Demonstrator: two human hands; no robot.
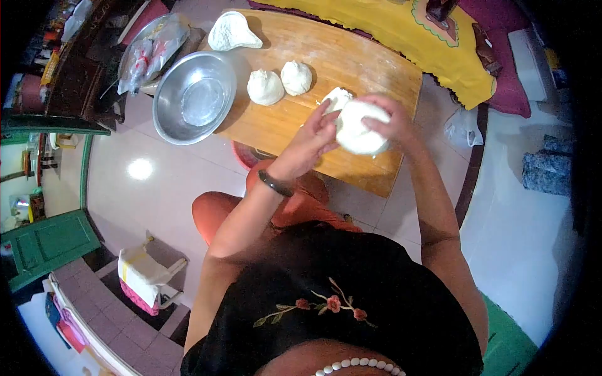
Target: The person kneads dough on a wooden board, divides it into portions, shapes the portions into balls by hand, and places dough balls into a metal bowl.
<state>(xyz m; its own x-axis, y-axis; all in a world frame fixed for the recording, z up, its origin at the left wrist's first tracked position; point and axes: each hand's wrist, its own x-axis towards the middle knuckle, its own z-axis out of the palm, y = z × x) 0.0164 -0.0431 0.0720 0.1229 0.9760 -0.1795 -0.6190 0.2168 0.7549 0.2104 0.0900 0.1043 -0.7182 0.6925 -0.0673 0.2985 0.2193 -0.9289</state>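
A round lump of white dough (357,135) is held over the right part of the wooden board (338,44). My right hand (387,119) grips it from the right and above, slightly blurred. My left hand (313,139) is at the dough's left side, fingers apart; whether the fingertips touch it I cannot tell. Behind the lump a white floury heap (337,98) is partly hidden. Two more dough balls, one on the left (265,88) and one on the right (296,78), sit on the board with gathered tops. A white, gourd-shaped thing (232,32) rests at the far left corner.
A metal basin (164,100) stands at the board's left edge, with plastic bags (150,56) behind it. Under the near edge shows a red rim (244,156). Beyond the board lies a yellow cloth (376,15). A small chair (147,276) stands on the floor, lower left.
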